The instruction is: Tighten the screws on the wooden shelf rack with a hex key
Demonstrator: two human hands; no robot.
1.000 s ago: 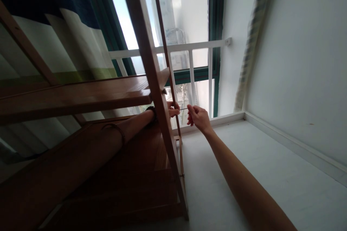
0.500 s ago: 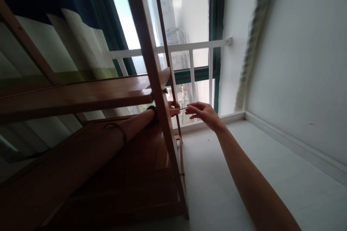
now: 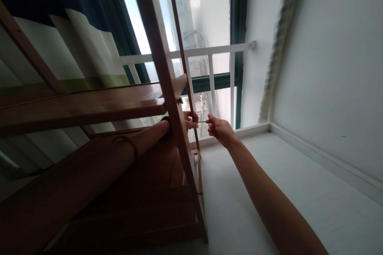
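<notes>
In the head view, my right hand (image 3: 221, 129) is closed in a pinch on the outer end of a thin dark metal rod (image 3: 202, 122), which may be a hex key. The rod lies nearly level, its inner end at the thin rear wooden post (image 3: 188, 91) of a rack. My left hand (image 3: 190, 121) reaches through the rack from behind the front wooden post (image 3: 167, 67). Its fingers are closed about the rear post, beside the rod's inner end. The front post hides part of this hand.
A wooden shelf board (image 3: 83, 105) runs left from the posts, above my left forearm. A metal fastener (image 3: 180, 100) sticks out of the front post. Behind are a white railing (image 3: 221, 50), a green-framed window and a striped curtain (image 3: 89, 55). A white wall (image 3: 335, 67) stands right.
My right hand has turned and its fingers have curled closer round the rod, with the wrist lower and further left. My left hand stays at the rear post.
</notes>
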